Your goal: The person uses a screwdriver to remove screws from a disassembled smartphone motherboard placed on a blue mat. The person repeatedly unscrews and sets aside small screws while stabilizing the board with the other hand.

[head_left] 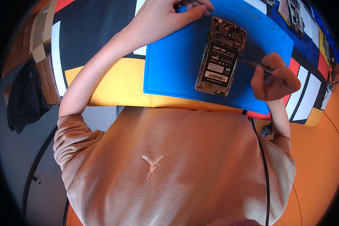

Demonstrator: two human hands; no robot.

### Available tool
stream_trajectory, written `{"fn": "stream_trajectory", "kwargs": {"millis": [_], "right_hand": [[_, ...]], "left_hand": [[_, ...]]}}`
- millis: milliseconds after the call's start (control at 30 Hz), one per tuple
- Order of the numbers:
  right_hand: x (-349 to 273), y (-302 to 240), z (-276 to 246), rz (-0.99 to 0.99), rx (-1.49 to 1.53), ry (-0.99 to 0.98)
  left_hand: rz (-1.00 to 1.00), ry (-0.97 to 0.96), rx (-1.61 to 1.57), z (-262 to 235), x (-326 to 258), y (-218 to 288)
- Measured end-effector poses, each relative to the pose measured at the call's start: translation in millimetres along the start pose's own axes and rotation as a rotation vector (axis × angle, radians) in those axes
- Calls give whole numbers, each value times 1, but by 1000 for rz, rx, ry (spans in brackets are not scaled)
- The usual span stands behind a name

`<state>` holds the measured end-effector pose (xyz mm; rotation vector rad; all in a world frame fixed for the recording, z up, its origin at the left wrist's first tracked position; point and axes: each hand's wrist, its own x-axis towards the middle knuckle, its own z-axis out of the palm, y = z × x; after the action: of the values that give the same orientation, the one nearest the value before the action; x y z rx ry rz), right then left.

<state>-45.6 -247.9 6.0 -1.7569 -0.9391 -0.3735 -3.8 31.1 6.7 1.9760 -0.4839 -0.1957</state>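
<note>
An opened smartphone [235, 55] lies on a blue work mat [169, 71], its back cover off. A black battery [217, 56] fills its middle and lower part, with bare circuit board above. My right hand [277, 77] is closed round a slim metal screwdriver [266, 69], whose thin dark tip points left at the phone's right edge. Whether the tip touches the phone I cannot tell. My left hand [184, 13] rests at the mat's upper left, beyond the phone's top end. Its thumb and fingers reach rightward, apart and holding nothing visible; the picture's top edge cuts part of them off.
A patterned cloth [113, 83] in yellow, black, white and red covers the table. More device parts [292, 17] lie at the far right. A black cable [265, 162] runs down my front, and a dark bag-like item [26, 96] hangs at the left.
</note>
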Motion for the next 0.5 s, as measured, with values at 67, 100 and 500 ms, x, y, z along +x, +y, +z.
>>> {"fn": "stream_trajectory", "kwargs": {"millis": [67, 100, 500], "right_hand": [[1, -3, 2, 31, -70, -21], [1, -4, 2, 78, -132, -28], [5, -1, 2, -3, -36, -4]], "left_hand": [[38, 14, 5, 1, 0, 1], [58, 20, 8, 0, 0, 1], [6, 7, 8, 0, 1, 1]]}}
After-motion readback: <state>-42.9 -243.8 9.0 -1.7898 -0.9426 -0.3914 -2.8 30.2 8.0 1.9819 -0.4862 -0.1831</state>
